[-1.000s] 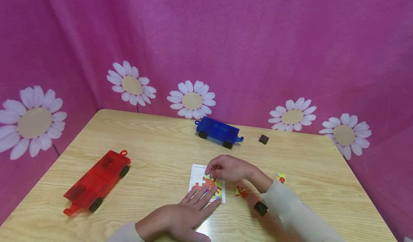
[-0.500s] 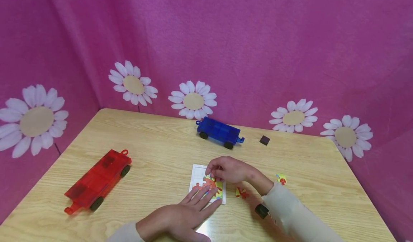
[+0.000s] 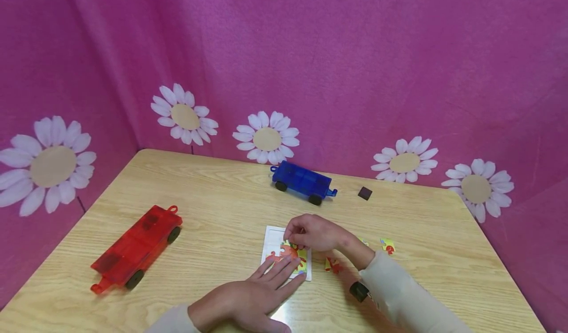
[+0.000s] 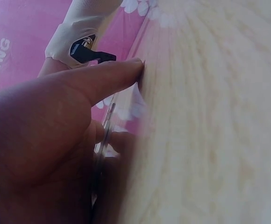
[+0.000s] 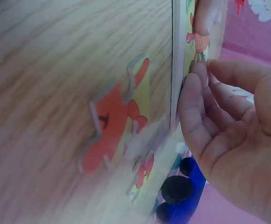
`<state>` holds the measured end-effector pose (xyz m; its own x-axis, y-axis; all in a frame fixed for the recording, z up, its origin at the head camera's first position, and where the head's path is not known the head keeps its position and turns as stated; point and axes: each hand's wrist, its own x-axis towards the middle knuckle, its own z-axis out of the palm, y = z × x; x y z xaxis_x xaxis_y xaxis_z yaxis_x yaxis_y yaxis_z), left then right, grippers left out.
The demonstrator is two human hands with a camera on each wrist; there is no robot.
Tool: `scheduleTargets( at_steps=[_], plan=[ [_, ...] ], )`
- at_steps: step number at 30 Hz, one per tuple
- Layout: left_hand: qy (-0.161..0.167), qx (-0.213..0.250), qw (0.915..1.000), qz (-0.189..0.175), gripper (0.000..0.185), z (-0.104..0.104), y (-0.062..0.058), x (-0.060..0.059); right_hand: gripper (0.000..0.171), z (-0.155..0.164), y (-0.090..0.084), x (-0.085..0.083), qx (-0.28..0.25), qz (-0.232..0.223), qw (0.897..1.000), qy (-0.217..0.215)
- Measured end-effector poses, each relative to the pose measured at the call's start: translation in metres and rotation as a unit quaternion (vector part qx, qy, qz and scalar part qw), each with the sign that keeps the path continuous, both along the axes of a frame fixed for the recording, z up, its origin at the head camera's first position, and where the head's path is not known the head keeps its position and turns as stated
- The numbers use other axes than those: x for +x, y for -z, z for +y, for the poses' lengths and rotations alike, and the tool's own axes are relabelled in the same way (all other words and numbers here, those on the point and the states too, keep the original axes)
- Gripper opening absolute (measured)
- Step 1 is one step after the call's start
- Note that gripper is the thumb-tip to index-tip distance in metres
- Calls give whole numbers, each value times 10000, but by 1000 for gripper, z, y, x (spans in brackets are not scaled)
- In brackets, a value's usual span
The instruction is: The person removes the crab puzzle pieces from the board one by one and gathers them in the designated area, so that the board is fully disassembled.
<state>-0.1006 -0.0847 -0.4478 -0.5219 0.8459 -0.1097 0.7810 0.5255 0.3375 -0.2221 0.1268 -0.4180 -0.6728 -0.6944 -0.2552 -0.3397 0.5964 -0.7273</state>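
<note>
A white-framed jigsaw puzzle (image 3: 270,244) with red and yellow pieces lies on the table in the head view. My left hand (image 3: 255,298) rests with spread, straight fingers across its near part, the thumb off on the tabletop. At the puzzle's far right corner, my right hand (image 3: 317,233) has curled fingers, and its thumb and fingertips pinch a small puzzle piece (image 5: 199,58), mostly hidden by them. A loose red and yellow puzzle piece (image 3: 331,265) lies just right of the frame. Another loose piece (image 3: 388,245) sits farther right, beyond the forearm.
A red toy car base (image 3: 137,246) stands at the left and a blue one (image 3: 301,180) at the back. Near the latter lies a small dark square (image 3: 365,193). Pink cloth with daisies (image 3: 337,76) hangs behind the table (image 3: 213,204).
The head view has shifted slightly. Both hands stay at the puzzle in nearly the same poses. A bit of yellow now shows just behind the right wrist.
</note>
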Motion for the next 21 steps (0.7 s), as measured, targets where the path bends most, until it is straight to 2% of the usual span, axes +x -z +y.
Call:
scheduleTargets(
  at_steps=[6, 13, 21],
  plan=[
    [12, 148, 9987, -493, 91, -2, 0, -3, 11, -2, 1, 0, 48, 91, 9999, 95],
    [82, 278, 9982, -518, 89, -3, 1, -5, 12, -5, 1, -1, 160, 221, 9993, 248],
    [32, 207, 9982, -560, 90, -3, -1, -4, 13, -8, -1, 2, 258, 255, 9985, 401]
  ],
)
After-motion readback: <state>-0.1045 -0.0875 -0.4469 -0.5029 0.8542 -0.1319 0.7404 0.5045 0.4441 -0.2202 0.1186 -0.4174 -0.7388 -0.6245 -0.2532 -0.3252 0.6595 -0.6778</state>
